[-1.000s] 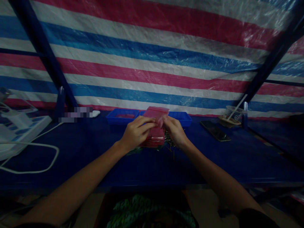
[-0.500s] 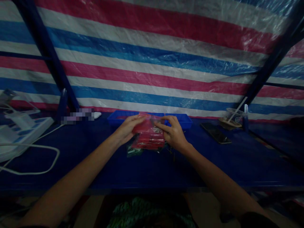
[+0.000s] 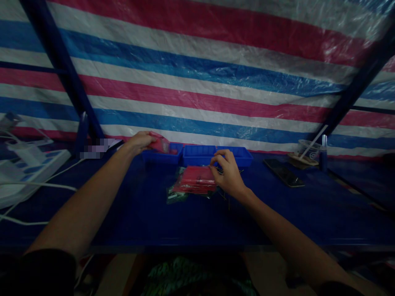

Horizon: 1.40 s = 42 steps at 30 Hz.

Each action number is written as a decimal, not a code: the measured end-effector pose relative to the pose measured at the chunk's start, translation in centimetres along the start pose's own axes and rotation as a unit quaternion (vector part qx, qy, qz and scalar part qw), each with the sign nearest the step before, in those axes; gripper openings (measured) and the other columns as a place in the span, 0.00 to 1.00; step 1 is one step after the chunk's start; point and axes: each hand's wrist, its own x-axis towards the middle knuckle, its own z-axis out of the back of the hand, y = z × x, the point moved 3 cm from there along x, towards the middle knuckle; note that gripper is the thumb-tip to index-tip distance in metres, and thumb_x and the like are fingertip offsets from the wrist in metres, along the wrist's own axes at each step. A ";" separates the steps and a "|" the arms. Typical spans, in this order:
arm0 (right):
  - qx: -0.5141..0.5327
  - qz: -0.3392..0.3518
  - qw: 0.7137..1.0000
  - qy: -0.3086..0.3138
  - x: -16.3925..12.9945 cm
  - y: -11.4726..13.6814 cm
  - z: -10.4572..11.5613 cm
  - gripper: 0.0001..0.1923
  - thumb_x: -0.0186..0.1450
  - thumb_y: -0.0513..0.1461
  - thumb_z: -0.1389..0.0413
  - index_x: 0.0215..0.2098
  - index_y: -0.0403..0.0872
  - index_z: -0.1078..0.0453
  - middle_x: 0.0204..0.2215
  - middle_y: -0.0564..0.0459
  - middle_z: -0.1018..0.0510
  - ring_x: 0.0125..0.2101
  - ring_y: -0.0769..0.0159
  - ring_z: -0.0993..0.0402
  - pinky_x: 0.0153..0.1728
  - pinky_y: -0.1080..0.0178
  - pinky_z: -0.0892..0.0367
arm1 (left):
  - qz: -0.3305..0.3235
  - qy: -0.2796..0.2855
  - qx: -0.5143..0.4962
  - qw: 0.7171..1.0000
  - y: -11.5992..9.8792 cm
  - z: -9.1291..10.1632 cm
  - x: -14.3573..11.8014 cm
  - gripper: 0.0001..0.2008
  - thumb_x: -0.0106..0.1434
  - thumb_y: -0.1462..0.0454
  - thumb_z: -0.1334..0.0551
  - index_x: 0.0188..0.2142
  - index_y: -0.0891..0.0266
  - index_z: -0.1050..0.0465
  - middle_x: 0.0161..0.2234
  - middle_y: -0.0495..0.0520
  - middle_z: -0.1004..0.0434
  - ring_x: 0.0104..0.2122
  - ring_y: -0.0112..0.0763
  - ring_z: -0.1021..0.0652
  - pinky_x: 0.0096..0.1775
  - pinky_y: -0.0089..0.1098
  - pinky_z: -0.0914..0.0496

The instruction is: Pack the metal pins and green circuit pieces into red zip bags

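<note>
Fingers of left hand (image 3: pixel 140 141) grip one red bag (image 3: pixel 160 144); right hand (image 3: pixel 227 174) pinches red stack (image 3: pixel 195 184) (two trays (image 3: pixel 200 155)).

Glossy plastic bags (image 3: pixel 196 184), blue plastic trays (image 3: pixel 216 155), shiny woven tarp (image 3: pixel 197 82).

Bare tabletop (image 3: pixel 129 205) lies open in front; trays (image 3: pixel 216 155) block the back, cables (image 3: pixel 46 187) left, phone (image 3: pixel 284 172) right.

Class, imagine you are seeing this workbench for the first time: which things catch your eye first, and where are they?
The striped tarpaulin fills the background. On the blue table, the left hand holds a red bag over the left blue tray, while the right hand touches a stack of red bags at centre.
</note>
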 end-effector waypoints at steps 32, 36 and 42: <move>0.008 -0.017 0.969 0.248 -0.1 -1.2 -1.1 0.11 0.66 0.42 0.53 0.35 0.46 0.30 0.30 0.52 0.24 0.31 0.67 0.31 0.34 0.64 0.41 | -0.417 -0.001 0.311 0.854 -2.3 -9.8 -5.2 0.11 0.60 0.61 0.44 0.38 0.64 0.30 0.38 0.58 0.26 0.43 0.38 0.28 0.47 0.36 0.38; -0.006 -0.048 0.982 0.184 0.2 -2.0 -1.0 0.12 0.66 0.40 0.54 0.31 0.47 0.31 0.27 0.52 0.25 0.30 0.66 0.31 0.33 0.64 0.42 | -0.379 0.081 0.182 0.904 -2.2 -10.8 -7.2 0.16 0.66 0.58 0.53 0.38 0.62 0.30 0.37 0.56 0.24 0.39 0.35 0.26 0.44 0.35 0.36; 0.078 -0.135 0.987 0.047 0.5 -3.0 -0.1 0.14 0.65 0.42 0.54 0.27 0.46 0.33 0.22 0.53 0.28 0.24 0.68 0.34 0.26 0.66 0.44 | -0.378 0.180 0.122 0.900 -0.9 -10.8 -10.2 0.16 0.60 0.56 0.42 0.46 0.60 0.33 0.44 0.56 0.27 0.43 0.37 0.27 0.45 0.36 0.36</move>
